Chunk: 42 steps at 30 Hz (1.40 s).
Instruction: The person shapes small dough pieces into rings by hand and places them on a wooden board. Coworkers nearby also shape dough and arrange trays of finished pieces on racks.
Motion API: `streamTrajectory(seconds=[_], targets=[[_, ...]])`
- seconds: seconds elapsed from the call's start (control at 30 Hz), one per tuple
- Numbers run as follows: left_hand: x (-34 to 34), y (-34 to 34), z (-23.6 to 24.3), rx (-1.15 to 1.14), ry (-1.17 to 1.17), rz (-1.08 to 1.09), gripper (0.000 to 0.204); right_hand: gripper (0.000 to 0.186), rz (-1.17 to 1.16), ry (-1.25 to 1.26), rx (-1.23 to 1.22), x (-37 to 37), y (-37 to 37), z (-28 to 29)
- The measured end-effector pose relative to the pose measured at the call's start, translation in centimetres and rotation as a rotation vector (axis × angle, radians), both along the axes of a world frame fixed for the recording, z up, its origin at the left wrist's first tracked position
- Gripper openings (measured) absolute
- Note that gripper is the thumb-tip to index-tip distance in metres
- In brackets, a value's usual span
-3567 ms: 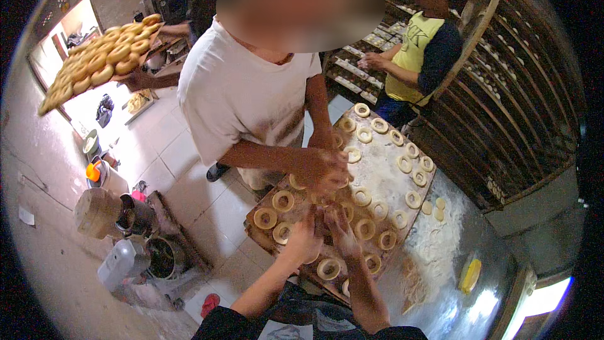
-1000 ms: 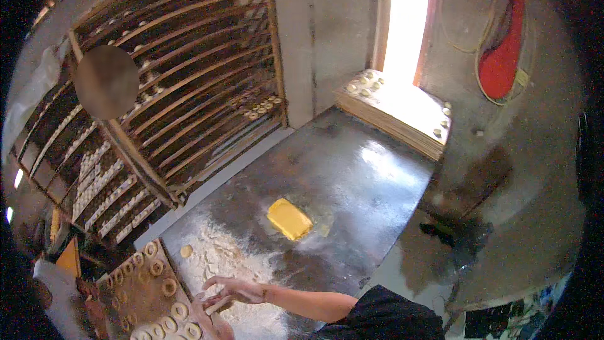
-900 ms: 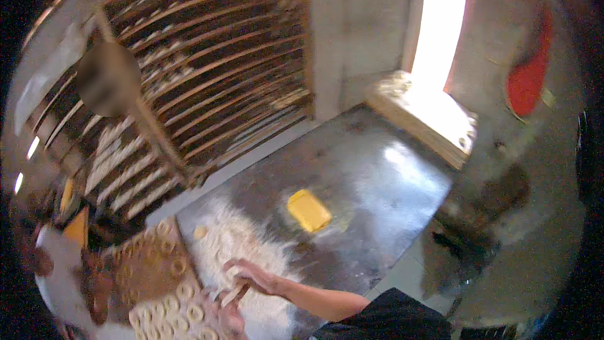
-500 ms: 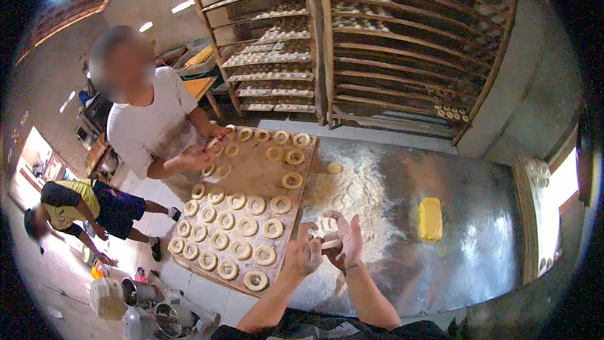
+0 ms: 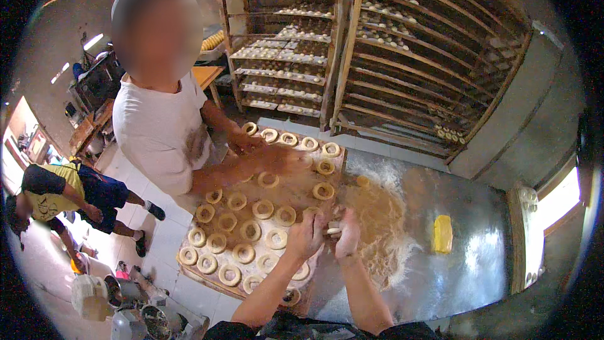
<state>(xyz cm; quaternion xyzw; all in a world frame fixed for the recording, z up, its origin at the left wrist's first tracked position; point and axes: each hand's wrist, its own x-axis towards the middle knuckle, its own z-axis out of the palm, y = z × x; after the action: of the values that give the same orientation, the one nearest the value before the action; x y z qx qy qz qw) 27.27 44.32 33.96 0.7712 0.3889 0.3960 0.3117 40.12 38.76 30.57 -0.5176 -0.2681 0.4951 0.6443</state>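
My left hand [image 5: 306,237] and my right hand [image 5: 346,234] are close together over the right edge of a wooden board, fingers curled. Between them shows a small pale piece of dough [image 5: 333,231], partly hidden by my fingers; both hands seem to grip it. Rows of dough rings [image 5: 243,252] lie on the floured board [image 5: 296,179], left of and beyond my hands. Loose flour [image 5: 385,239] is spread on the metal table to the right. A small round dough piece [image 5: 363,181] sits at the flour's far edge.
Across the board a co-worker in a white shirt [image 5: 154,132] reaches an arm [image 5: 251,167] over the rings. A yellow block [image 5: 442,234] lies on the metal table [image 5: 469,201]. Wooden racks [image 5: 343,56] with dough pieces stand behind. Buckets [image 5: 89,296] and another person [image 5: 82,198] are at left.
My hands have drawn closer together around the dough, fingers more curled. The co-worker has leaned nearer and stretched an arm across the board. The view has shifted.
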Motion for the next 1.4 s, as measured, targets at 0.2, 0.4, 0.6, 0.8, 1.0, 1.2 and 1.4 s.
streamTrajectory(seconds=[0.2, 0.4, 0.6, 0.8, 1.0, 1.2, 1.4], targets=[[-3.1, 3.7, -0.9, 0.007, 0.158, -0.086, 0.03, 0.053, -0.003, 0.025, 0.12, -3.4, 3.3, -2.2], [-3.5, 6.3, -0.3, -0.152, 0.134, -0.197, 0.031, 0.054, 0.025, -0.037, -0.012, -4.7, 4.9, -1.3], [-2.8, 9.9, -2.5, -0.257, 0.197, -0.211, 0.041, 0.051, -0.119, -0.04, 0.013, -4.3, 7.7, -0.6], [1.1, 19.6, -4.6, -0.343, 0.374, -0.317, 0.061, 0.061, -0.168, -0.587, -0.364, -1.1, 14.6, 1.7], [-0.1, 23.9, -5.7, 0.185, 0.604, 0.078, 0.064, 0.071, -0.159, -1.305, -0.754, 0.9, 16.6, 2.4], [-1.2, 21.4, -11.8, 0.299, 0.698, 0.041, 0.066, 0.09, 0.218, -1.671, -0.784, -2.4, 18.2, -0.6], [-2.1, 22.5, -14.1, 0.385, 0.657, 0.021, 0.07, 0.09, 0.22, -1.547, -0.786, -2.7, 19.1, -1.0]])
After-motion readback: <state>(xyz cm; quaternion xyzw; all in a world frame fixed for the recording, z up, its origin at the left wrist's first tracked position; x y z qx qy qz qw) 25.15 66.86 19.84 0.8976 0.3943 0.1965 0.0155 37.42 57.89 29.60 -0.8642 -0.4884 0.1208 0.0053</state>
